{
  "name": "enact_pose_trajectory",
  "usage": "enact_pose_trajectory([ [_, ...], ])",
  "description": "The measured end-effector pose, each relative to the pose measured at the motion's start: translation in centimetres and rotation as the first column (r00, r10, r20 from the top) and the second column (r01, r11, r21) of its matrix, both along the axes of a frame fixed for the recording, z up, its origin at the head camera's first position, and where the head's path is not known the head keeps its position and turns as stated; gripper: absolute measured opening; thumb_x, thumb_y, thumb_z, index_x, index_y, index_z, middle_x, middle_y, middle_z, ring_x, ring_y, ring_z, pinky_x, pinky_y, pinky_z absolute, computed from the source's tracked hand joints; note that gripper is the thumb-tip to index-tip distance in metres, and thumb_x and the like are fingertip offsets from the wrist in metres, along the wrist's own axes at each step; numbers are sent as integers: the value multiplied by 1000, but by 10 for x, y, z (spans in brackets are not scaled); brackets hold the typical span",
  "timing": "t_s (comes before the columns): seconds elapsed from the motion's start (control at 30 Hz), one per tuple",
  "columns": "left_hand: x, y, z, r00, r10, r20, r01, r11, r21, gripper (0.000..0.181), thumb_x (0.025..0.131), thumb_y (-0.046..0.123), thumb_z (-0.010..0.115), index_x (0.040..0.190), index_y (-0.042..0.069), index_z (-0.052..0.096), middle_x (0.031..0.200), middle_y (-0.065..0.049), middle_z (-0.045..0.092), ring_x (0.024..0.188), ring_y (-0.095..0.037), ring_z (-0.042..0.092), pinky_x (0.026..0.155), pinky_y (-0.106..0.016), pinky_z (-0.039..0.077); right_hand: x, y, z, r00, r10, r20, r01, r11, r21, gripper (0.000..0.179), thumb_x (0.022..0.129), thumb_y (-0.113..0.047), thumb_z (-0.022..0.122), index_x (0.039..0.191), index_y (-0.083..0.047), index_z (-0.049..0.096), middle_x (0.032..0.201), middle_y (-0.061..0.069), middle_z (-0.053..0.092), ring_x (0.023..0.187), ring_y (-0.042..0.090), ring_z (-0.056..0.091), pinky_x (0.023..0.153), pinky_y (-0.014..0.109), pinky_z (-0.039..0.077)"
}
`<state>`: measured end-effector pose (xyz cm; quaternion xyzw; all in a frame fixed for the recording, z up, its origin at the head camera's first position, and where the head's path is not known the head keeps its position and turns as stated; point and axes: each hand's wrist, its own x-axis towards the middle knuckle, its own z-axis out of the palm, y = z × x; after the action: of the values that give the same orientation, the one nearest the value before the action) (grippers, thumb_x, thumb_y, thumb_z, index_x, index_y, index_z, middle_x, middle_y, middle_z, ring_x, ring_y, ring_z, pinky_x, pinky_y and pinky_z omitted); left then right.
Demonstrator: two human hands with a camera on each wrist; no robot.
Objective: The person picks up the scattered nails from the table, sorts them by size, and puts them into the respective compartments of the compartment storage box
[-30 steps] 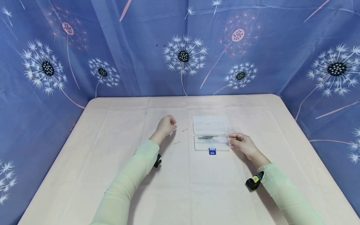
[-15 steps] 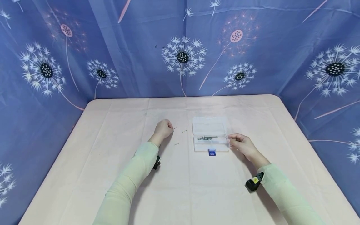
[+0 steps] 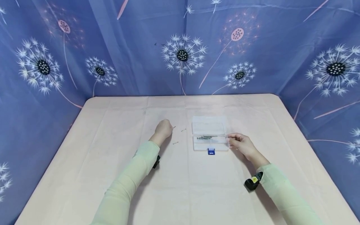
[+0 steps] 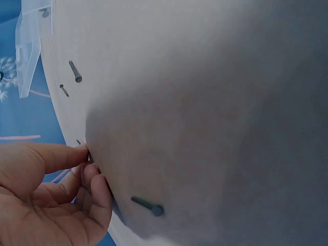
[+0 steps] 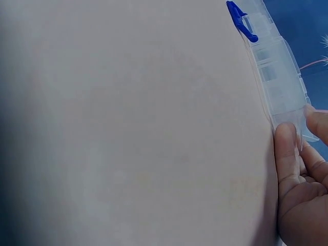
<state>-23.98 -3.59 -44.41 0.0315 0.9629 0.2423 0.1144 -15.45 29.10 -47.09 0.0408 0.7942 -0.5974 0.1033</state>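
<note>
My left hand (image 3: 163,129) is low over the cloth, left of an open clear plastic box (image 3: 211,147). Its thumb and forefinger pinch a small screw (image 3: 174,127), whose end sticks out past the fingers; the rest is hidden. Two more screws, a nearer one (image 3: 175,143) and a farther one (image 3: 183,130), lie between that hand and the box. In the left wrist view another dark screw (image 4: 147,206) lies beneath the hand. Several greenish screws (image 3: 206,137) sit in the box's back part. My right hand (image 3: 243,145) grips the box's right end wall with thumb and fingers.
The box's lid (image 3: 209,125) is folded back flat behind it, and a blue latch (image 3: 211,152) hangs at its front. A pale pink cloth covers the table (image 3: 168,193). Blue curtains (image 3: 135,47) with dandelion prints stand at the back and both sides.
My left hand has come down and slightly toward me, its fingers now turned under, and a screw's end has appeared at its fingertips. The right hand and box stay in place.
</note>
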Motion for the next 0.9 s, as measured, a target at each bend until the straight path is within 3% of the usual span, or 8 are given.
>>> enact_pose_trajectory([
  [0.1, 1, 1, 1, 1000, -22, 6, 22, 999, -50, 26, 97, 5, 41, 108, -9, 60, 91, -18, 65, 74, -22, 62, 62, -25, 54, 0, -1, 0, 1000, 0, 3, 0, 1000, 0, 43, 94, -8, 53, 128, 17, 44, 92, -8, 61, 76, -4, 59, 70, 15, 53],
  [0.17, 2, 1, 1, 1000, -24, 11, 25, 999, -40, 27, 97, 5, 40, 111, -10, 59, 94, -20, 65, 75, -23, 64, 61, -25, 54, 0, -1, 0, 1000, -1, 8, 1, 1000, 3, 43, 95, -8, 53, 129, 16, 44, 91, -10, 60, 75, -4, 59, 70, 15, 53],
  [0.37, 5, -3, 0, 1000, -13, 3, 13, 988, 151, 19, 95, 4, 42, 99, -5, 58, 86, -14, 60, 67, -16, 53, 56, -21, 46, -1, -2, 1, 1000, 0, 3, 0, 1000, 11, 43, 94, -8, 54, 128, 17, 44, 88, -11, 59, 75, -3, 58, 69, 15, 53],
  [0.57, 6, -4, -5, 992, -53, -115, 82, 961, 265, 9, 89, 2, 51, 92, -1, 58, 80, -5, 57, 63, -11, 48, 56, -18, 42, -1, -3, -1, 1000, -10, 19, 10, 1000, 20, 43, 93, -9, 55, 127, 16, 46, 87, -11, 59, 76, -2, 58, 70, 16, 53],
  [0.73, 7, 1, -6, 992, -49, -120, 91, 919, 383, 14, 89, 3, 53, 102, 0, 59, 76, -1, 53, 61, -9, 47, 54, -17, 41, -1, -3, 0, 1000, -9, 21, 9, 1000, 21, 44, 94, -10, 55, 128, 15, 45, 89, -11, 59, 76, -3, 58, 70, 16, 53],
  [0.9, 12, 8, -1, 992, -81, -97, 118, 869, 481, 13, 90, 4, 56, 100, 0, 62, 83, -8, 61, 64, -11, 55, 55, -19, 48, -1, -2, 1, 1000, -6, 9, 6, 1000, 10, 44, 95, -10, 54, 128, 16, 44, 90, -12, 60, 74, -4, 59, 70, 15, 53],
])
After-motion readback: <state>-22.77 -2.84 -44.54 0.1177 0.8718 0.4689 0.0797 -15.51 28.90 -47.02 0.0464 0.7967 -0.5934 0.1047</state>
